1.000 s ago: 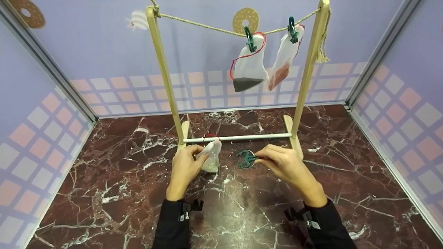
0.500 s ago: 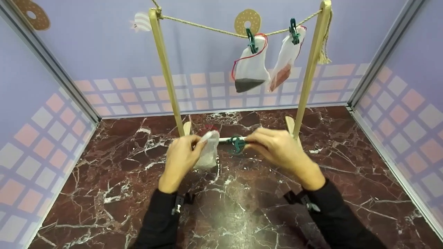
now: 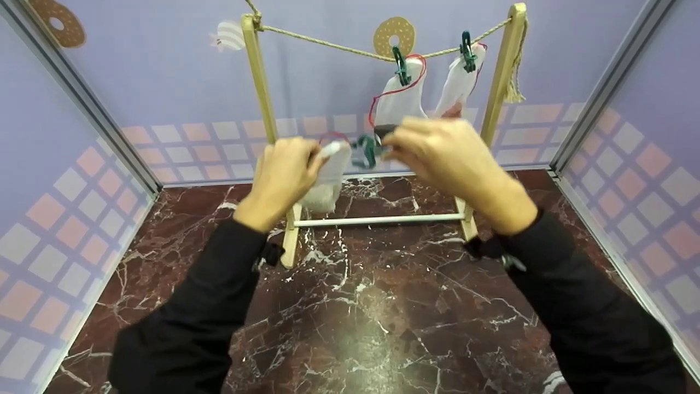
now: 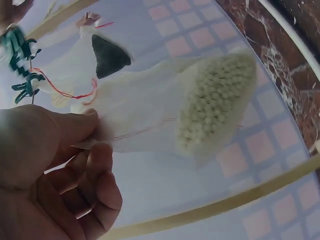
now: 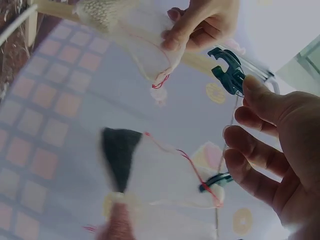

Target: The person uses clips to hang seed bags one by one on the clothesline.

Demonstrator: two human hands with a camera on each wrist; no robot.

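My left hand [image 3: 287,172] pinches the top of a white mesh drawstring bag [image 4: 145,110] between thumb and forefinger. Small pale beads [image 4: 220,92] fill the bag's lower end, and it hangs in front of the rack's left post. My right hand [image 3: 437,153] holds a green clothespin [image 5: 230,72] by its handle end, jaws toward the left; in the head view the clothespin is blurred. Behind it, a bag with dark contents [image 3: 402,104] and a bag with reddish contents [image 3: 458,82] hang from the rope [image 3: 328,44], each under its own green clothespin. My right hand partly hides both.
A wooden rack stands on the dark red marbled tabletop [image 3: 383,306], with a left post [image 3: 257,76], a right post [image 3: 506,71] and a white crossbar [image 3: 383,220] low between them. Patterned panels [image 3: 180,98] wall in the back and sides.
Both hands have risen from near the tabletop, lifting the beaded bag and the clothespin above the white crossbar. My right hand now overlaps the hanging bags in the head view.
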